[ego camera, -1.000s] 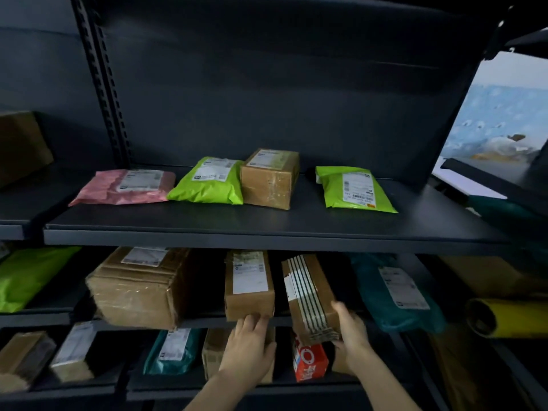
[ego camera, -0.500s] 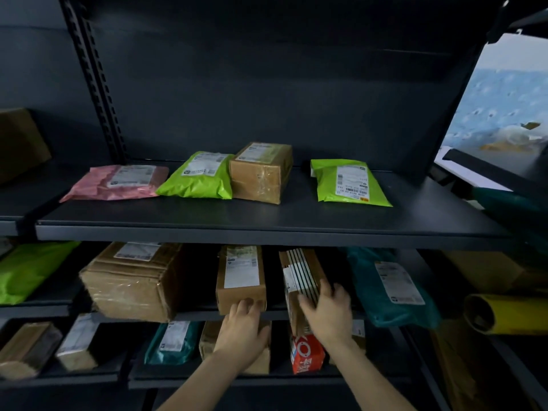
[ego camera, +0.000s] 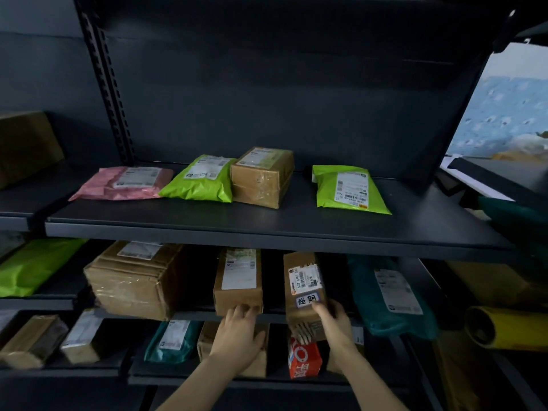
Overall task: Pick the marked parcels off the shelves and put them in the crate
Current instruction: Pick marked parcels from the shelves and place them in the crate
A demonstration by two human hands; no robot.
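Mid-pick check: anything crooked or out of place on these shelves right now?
Two things. The tagged brown box on the middle shelf is tilted, front end past the shelf lip, with the right hand gripping it. The large taped box to its left sits skewed and seems to overhang the edge too. Nothing looks spilled or torn.

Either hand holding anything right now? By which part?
Right hand grips the narrow cardboard box with the handwritten label, at its near lower end. Left hand only touches the bottom front edge of the neighbouring box.
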